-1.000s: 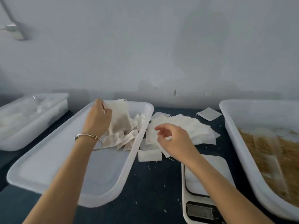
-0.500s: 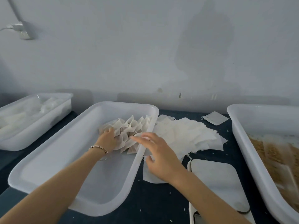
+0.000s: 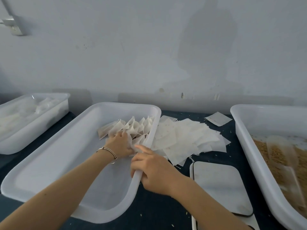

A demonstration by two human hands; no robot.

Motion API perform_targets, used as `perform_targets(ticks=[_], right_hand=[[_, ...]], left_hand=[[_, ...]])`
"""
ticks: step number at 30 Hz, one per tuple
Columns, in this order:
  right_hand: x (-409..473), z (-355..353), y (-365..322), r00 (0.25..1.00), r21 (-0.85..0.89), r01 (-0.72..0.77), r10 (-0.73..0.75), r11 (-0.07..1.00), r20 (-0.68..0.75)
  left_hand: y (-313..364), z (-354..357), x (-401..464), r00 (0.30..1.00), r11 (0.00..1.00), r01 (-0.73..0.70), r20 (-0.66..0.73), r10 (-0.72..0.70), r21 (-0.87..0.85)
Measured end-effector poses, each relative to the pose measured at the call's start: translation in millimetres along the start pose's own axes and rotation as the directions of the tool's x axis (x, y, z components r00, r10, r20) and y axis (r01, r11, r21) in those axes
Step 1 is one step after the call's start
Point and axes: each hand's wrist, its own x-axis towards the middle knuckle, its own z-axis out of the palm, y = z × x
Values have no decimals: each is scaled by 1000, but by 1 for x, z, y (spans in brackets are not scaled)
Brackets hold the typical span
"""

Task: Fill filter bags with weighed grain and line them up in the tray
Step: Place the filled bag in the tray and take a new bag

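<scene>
At the far left of the frame a translucent tub point(image 3: 38, 123) sits on the dark worktop point(image 3: 159, 211), holding pale, blurred contents I cannot identify. Beside it, left of centre, the wide white tray point(image 3: 54, 165) carries a cluster of filled filter bags point(image 3: 132, 127) standing in its upper right corner, leaning against the right wall. The left hand point(image 3: 120, 145), a thin bracelet point(image 3: 108, 152) at its wrist, reaches into the tray with fingers curled into the near bags, pressing on them. The right hand point(image 3: 152, 168) lies over the tray's right rim, its thumb and lower fingers wrapped around the rim while the forefinger points toward the bags. Right of the tray, a loose heap of flat empty filter bags point(image 3: 186, 138) is spread on the worktop, with a single one point(image 3: 217, 118) lying apart toward the upper right. Below the heap sits a white scale point(image 3: 221, 186). At the right edge, a large white bin point(image 3: 249, 146) holds tan grain point(image 3: 264, 151).
</scene>
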Motion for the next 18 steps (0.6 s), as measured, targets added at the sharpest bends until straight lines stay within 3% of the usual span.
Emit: perform_targets(ticks=[3, 6, 10, 12, 13, 15, 16, 18], right_hand=[[-1, 3, 1, 999, 1, 22, -22, 1000, -24], [-3, 6, 4, 999, 18, 37, -36, 999, -25], [-10, 3, 11, 994, 152, 112, -109, 982, -24], [-13, 4, 14, 975, 332, 135, -66, 934, -213], [-13, 7, 18, 931, 397, 124, 32, 909, -363], [-16, 14, 30, 802, 411, -66, 293, 909, -520], [-18, 15, 36, 788, 366, -241, 402, 899, -466], [-23, 20, 46, 840, 98, -518, 527, 850, -129]], left_hand=[[5, -3, -1, 999, 987, 2, -34, 4, 160], [7, -15, -2, 995, 999, -33, -90, 36, 28], [2, -36, -11, 986, 977, 39, -153, -72, -208], [-1, -38, -15, 974, 949, 15, -210, -86, -316], [0, -37, -17, 970, 921, -7, -225, -88, -389], [5, -33, -20, 970, 862, -54, -231, -75, -505], [8, -31, -20, 965, 845, -77, -254, -71, -529], [12, -29, -18, 952, 845, -121, -303, -50, -521]])
